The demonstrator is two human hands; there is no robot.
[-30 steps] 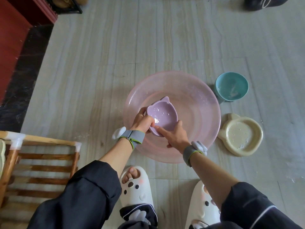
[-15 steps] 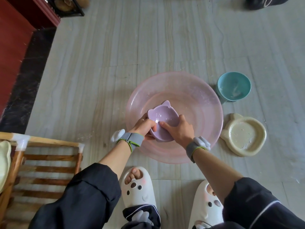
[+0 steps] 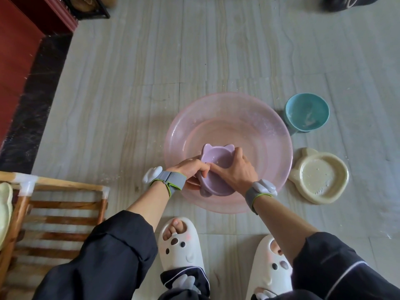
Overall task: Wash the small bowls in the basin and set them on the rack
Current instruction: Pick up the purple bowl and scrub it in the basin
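Observation:
A purple cat-eared bowl (image 3: 216, 158) is held tilted over the near side of the pink translucent basin (image 3: 233, 118). My left hand (image 3: 191, 169) grips its left rim, fingers curled over the edge. My right hand (image 3: 234, 169) grips the right rim, with the thumb reaching into the bowl. A teal bowl (image 3: 307, 112) with white residue stands on the floor right of the basin. A cream cat-eared dish (image 3: 320, 176), also smeared, lies nearer on the right. The wooden rack (image 3: 60, 204) stands at the lower left.
A pale green dish (image 3: 4, 211) rests on the rack's left edge. A red wall with a dark skirting strip (image 3: 32, 100) runs along the left. My feet in white slippers (image 3: 179, 245) stand just before the basin. Dark shoes (image 3: 346, 2) sit at the far top right.
The purple bowl has turned in my hands, its ears swinging from upper right toward the far side. My right hand moved up onto its right rim. Both hands drew slightly nearer.

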